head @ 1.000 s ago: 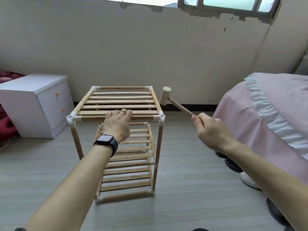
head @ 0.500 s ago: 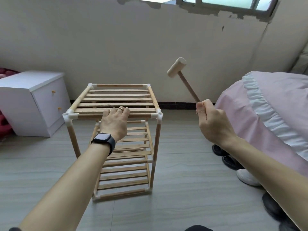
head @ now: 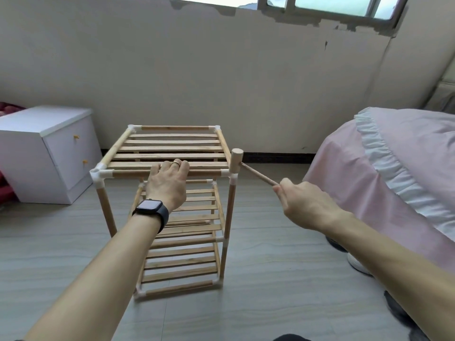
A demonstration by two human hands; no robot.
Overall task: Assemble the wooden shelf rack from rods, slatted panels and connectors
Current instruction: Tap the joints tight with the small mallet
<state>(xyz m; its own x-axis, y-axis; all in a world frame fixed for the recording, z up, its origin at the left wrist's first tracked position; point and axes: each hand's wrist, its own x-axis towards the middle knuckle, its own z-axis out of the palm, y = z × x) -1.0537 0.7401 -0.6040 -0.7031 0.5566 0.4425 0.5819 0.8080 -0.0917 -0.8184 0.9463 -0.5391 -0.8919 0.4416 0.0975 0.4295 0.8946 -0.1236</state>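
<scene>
Wooden rack (head: 172, 153) stands upright on the floor (head: 270, 279). Palm down, the left hand (head: 167, 185) rests on the top front rod (head: 130, 174) with its fingers laid over it. The right hand (head: 302, 205) grips the handle of a mallet (head: 236, 161), whose head sits on the front right corner connector (head: 233, 180).
</scene>
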